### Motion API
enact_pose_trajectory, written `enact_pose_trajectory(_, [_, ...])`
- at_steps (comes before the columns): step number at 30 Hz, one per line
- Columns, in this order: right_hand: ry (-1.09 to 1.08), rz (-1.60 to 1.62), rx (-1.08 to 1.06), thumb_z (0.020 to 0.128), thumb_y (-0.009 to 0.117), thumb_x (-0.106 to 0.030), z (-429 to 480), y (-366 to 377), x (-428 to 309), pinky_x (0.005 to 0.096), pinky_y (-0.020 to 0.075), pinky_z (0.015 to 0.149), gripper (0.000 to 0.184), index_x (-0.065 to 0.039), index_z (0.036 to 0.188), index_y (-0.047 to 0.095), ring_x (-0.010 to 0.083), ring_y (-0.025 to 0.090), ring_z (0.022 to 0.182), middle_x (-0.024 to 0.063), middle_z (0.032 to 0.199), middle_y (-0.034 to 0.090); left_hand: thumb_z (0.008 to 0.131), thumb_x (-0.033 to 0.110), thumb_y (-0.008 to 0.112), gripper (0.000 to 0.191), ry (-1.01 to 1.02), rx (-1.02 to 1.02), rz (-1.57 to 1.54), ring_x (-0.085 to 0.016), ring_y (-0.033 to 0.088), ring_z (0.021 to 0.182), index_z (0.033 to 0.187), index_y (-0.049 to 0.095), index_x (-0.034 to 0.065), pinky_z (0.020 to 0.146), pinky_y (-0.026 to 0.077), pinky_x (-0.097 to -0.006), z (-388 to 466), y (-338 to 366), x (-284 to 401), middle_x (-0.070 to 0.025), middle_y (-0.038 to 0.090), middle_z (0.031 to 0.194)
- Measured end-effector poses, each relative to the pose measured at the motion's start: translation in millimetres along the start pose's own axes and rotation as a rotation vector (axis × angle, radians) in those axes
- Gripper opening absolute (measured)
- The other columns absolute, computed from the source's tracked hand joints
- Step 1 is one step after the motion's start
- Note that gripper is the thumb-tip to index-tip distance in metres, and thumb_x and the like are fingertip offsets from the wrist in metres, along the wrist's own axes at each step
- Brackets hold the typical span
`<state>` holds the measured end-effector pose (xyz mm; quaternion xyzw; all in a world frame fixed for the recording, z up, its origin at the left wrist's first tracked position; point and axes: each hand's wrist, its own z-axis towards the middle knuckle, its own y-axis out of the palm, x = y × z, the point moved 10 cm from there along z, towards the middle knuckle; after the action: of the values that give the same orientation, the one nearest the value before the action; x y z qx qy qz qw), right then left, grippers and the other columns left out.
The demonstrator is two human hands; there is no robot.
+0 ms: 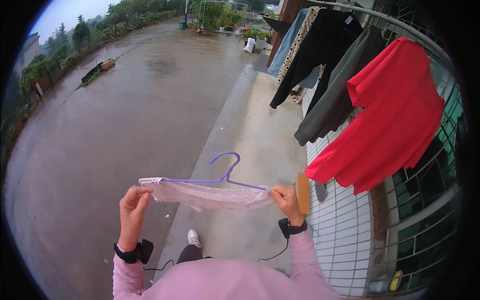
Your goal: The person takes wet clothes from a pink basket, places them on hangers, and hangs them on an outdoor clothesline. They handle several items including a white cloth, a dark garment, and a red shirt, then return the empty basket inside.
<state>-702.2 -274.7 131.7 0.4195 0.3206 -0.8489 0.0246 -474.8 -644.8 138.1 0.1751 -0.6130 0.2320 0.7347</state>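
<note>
A purple clothes hanger [233, 165] is held out level in front of me, its hook pointing up and away. Along its bar stretches a pale pink garment [210, 197], thin and gathered at the edge; its exact kind is unclear. My left hand [134, 208] pinches the garment's left end between thumb and fingertips. At the other end, my right hand [288, 200] grips the cloth around the hanger's right tip, which is hidden. Both wrists wear black straps with a cable.
A red garment [390, 116], a grey one [337, 90] and black trousers [318, 45] hang from a metal rail [405, 26] at the right. Below stand a white tiled wall [337, 243] and barred windows. Wet concrete [112, 150] spreads left; a raised walkway [262, 112] runs ahead.
</note>
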Motion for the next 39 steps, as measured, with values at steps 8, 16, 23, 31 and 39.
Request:
enact_pose_trajectory(8, [-0.09, -0.056, -0.046, 0.085, 0.07, -0.007, 194, -2, 98, 0.0337, 0.0383, 0.052, 0.013, 0.002, 0.079, 0.064, 0.0214, 0.05, 0.053, 0.0103, 0.062, 0.054, 0.089, 0.01, 0.067, 0.031, 0.198, -0.078, 0.431, -0.019, 0.058, 0.091, 0.118, 0.064, 0.0011, 0.075, 0.046, -0.0312, 212, 74, -32, -0.0083, 0.062, 0.099])
enact_pose_trajectory(16, [0.033, -0.046, -0.143, 0.084, 0.07, -0.009, 399, -55, 209, 0.0318, 0.0405, 0.054, 0.014, 0.004, 0.08, 0.066, 0.0172, 0.053, 0.057, 0.0097, 0.064, 0.057, 0.084, 0.013, 0.073, 0.018, -0.072, -0.464, 0.645, -0.02, 0.057, 0.079, 0.093, 0.068, -0.002, 0.066, 0.044, -0.0349, 412, 165, -62, -0.0084, 0.059, 0.088])
enact_pose_trajectory(23, [-0.201, 0.023, -0.081, 0.084, 0.07, -0.01, 550, -92, 320, 0.0305, 0.0429, 0.069, 0.011, 0.001, 0.082, 0.069, 0.0201, 0.055, 0.072, 0.0063, 0.071, 0.056, 0.088, 0.013, 0.07, 0.017, -0.058, -0.417, 0.164, -0.012, 0.049, 0.071, 0.083, 0.064, -0.0026, 0.063, 0.037, -0.0279, 532, 238, -55, -0.0022, 0.051, 0.075])
enact_pose_trajectory(31, [-0.228, -0.063, 0.244, 0.09, 0.071, -0.017, 727, -135, 443, 0.0361, 0.0468, 0.092, 0.033, -0.003, 0.119, 0.064, 0.025, 0.058, 0.108, 0.0125, 0.113, 0.062, 0.09, 0.01, 0.066, 0.016, -0.06, -0.122, -0.001, -0.005, 0.042, 0.071, 0.079, 0.061, -0.0014, 0.063, 0.032, -0.0236, 663, 336, -45, 0.0047, 0.046, 0.077])
enact_pose_trajectory(39, [0.052, 0.208, 0.236, 0.093, 0.07, -0.021, 847, -150, 552, 0.04, 0.0483, 0.099, 0.049, -0.002, 0.135, 0.054, 0.0262, 0.057, 0.118, 0.0139, 0.129, 0.057, 0.093, 0.012, 0.064, 0.018, 0.018, -0.056, -0.074, -0.005, 0.045, 0.073, 0.081, 0.062, -0.0009, 0.065, 0.034, -0.0223, 811, 414, -55, 0.0055, 0.048, 0.077])
